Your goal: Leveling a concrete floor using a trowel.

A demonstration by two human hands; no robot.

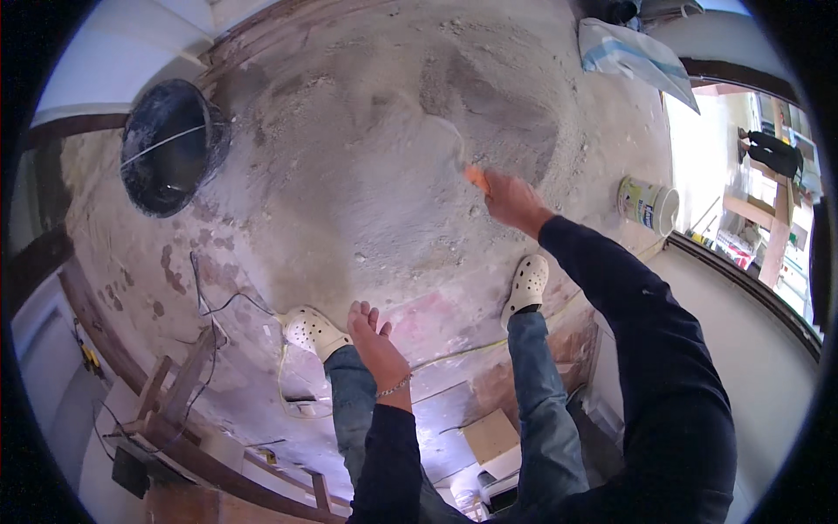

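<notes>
My right hand [515, 203] is closed round the orange handle of a trowel [477, 178]. The trowel's far end reaches into a broad heap of grey, sandy powder [375, 166] on the floor, where its blade is hard to make out. Empty and open, my left hand [377, 343] hovers low near my left shoe [314, 332], fingers stretched out and a bracelet at the wrist. My right shoe [526, 284] stands just below the right hand, at the near edge of the powder.
A black bucket [215, 144] stands at the left, and a pale printed pail [640, 203] lies tilted at the right. A white sack [633, 57] is at the far right. Cables [236, 299] run by my left foot. Beyond the right opening is another person [772, 155].
</notes>
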